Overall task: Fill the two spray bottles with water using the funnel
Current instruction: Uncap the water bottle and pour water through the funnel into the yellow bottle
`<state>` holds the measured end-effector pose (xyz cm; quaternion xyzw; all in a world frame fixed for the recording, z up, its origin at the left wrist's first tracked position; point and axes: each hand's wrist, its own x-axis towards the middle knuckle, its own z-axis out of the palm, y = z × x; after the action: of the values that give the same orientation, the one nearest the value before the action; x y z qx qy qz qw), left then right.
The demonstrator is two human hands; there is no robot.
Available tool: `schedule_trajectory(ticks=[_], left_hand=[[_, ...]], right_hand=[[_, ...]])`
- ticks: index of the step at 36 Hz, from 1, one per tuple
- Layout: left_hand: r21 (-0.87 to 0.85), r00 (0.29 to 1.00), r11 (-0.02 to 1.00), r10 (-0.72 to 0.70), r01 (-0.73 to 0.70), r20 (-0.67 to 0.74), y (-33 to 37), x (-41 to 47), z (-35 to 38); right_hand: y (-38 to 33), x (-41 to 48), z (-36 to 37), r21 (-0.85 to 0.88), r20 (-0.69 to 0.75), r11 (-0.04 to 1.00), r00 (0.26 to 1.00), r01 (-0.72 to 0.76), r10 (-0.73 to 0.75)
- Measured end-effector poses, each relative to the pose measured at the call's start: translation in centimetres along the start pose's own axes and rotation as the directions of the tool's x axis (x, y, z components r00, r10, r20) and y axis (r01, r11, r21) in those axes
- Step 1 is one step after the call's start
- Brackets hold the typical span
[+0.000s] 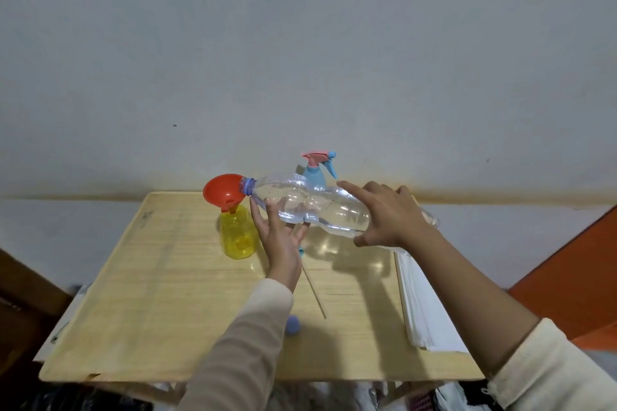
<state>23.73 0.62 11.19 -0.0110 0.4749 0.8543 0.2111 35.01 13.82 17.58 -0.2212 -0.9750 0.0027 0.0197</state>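
Pouring stage, first bottle. Person's right hand (390, 213) wraps the rear of the clear water bottle (310, 207), index finger lifted. Left hand (280, 240) cradles it from below near the neck, fingers fairly straight. The bottle lies almost level, part full, with its mouth at the red funnel (220, 192), which is seated in the uncapped yellow spray bottle (235, 237) on the table (150, 294). Yellow's fill level is unreadable. The blue spray bottle (315, 177) stands behind, trigger head on (contents hidden), and likely remains to be filled.

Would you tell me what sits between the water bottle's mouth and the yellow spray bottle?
The funnel stands in the yellow bottle, with the water bottle tipped at its rim; the head view shows it.
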Motion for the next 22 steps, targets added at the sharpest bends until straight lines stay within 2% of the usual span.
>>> schedule_trajectory(ticks=[4,11,18,22], left_hand=[[-0.062,1.0,0.998,0.009,-0.011,-0.021,-0.3,0.1,0.1],[-0.022,1.0,1.0,0.01,-0.01,-0.018,-0.5,0.3,0.1],[-0.103,0.998,0.993,-0.055,0.054,-0.013,-0.5,0.3,0.2],[-0.134,0.999,0.991,-0.033,0.03,-0.023,-0.5,0.3,0.4]], right_hand=[[-0.1,0.2,-0.3,-0.027,-0.001,1.0,1.0,0.011,-0.011],[-0.2,0.4,-0.8,-0.058,-0.002,0.998,1.0,0.021,-0.022],[0.0,0.6,-1.2,-0.073,0.002,0.997,0.999,0.036,-0.036],[0.0,0.7,-1.4,-0.083,-0.008,0.996,0.999,0.038,-0.039]])
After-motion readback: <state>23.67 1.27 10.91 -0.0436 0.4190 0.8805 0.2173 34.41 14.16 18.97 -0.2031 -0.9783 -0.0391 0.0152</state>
